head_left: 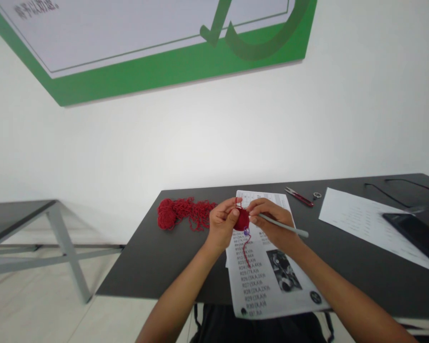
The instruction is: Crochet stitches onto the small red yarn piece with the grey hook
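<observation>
A small round piece of red crochet (241, 219) is pinched in my left hand (222, 221), with a strand of yarn looped near the index finger. My right hand (271, 216) grips a crochet hook (284, 226) whose grey handle points to the lower right. The hook's tip meets the piece's upper right edge and is too small to make out. A purple stitch marker (246, 232) hangs at the piece's lower edge, and a red yarn tail dangles below it. Left of my hands lies a ball of red yarn (167, 214) with loose, tangled strands.
Beneath my hands is a printed pattern sheet (257, 286) on the dark table (139, 267). Red-handled thread snips (299, 196) and a small ring (317, 195) lie behind. To the right are another paper (357, 219), a black phone (414, 236) and glasses (389, 194).
</observation>
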Available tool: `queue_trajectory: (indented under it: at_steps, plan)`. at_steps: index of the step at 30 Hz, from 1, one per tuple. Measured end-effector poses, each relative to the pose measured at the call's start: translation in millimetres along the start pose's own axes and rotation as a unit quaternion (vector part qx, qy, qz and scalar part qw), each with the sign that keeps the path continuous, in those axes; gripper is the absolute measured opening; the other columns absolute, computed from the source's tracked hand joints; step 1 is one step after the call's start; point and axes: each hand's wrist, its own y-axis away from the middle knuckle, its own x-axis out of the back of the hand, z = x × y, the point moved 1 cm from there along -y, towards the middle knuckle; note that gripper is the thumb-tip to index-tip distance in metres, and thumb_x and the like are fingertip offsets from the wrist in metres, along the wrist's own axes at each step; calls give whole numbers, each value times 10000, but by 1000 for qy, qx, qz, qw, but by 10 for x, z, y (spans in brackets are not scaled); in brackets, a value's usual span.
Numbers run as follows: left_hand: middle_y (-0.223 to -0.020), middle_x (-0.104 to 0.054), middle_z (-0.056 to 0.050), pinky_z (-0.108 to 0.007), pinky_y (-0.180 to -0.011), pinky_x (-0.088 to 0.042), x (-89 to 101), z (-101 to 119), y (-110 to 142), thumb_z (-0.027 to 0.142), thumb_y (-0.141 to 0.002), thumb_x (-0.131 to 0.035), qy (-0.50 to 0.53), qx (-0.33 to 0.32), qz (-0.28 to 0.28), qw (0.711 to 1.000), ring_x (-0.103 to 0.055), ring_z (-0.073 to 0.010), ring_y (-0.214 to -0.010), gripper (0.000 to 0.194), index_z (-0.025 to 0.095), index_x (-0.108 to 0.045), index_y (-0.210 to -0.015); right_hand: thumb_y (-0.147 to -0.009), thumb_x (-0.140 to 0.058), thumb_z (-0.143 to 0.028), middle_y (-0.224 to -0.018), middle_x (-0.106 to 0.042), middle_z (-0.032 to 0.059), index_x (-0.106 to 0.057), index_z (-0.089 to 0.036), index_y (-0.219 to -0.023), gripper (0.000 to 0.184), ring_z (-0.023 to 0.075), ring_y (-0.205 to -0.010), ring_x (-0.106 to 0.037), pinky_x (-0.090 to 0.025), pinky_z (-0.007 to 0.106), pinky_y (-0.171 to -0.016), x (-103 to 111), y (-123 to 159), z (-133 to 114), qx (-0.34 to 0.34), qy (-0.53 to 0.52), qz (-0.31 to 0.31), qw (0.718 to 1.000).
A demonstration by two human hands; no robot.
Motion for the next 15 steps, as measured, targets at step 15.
queue_trajectory:
  at_steps: [15]
  plan:
    - [-784,-777,-40,-242,-594,-558,28,109,-7,485,-714,-874,50,14,-34,998,-718,-141,-625,475,189,-751,-1064,-951,-655,-375,-1107,-815,0,-769,-303,-931,137,217,-982,-789,-645,336,-826,66,11,-56,-25,-23,-40,999]
